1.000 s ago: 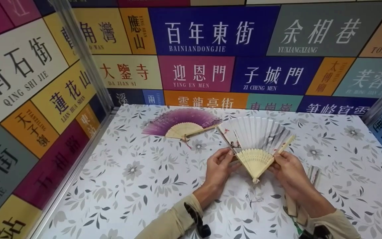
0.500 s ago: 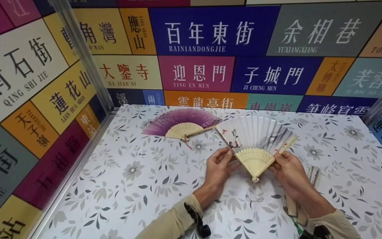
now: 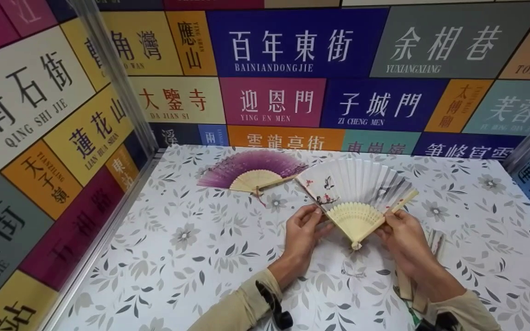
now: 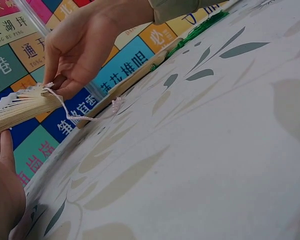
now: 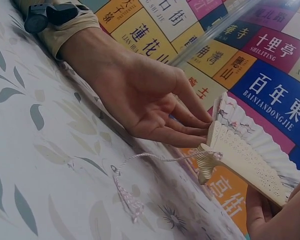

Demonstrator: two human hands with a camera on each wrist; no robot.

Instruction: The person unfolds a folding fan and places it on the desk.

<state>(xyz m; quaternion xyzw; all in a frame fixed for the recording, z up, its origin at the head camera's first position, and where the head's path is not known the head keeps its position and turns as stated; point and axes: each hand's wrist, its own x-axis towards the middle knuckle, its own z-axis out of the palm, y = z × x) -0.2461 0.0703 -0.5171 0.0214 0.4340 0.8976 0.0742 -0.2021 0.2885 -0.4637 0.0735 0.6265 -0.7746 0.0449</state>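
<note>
White folding fan [image 3: 359, 186] is spread, pivot end toward near side, between both hands. Left hand [image 3: 302, 232] pinches its left edge, right hand [image 3: 403, 232] its right edge. Purple folding fan [image 3: 235, 169] lies spread, far left on worktop [image 3: 164, 271]. Pink-white tassel [image 5: 131, 204] dangles from pivot.
</note>
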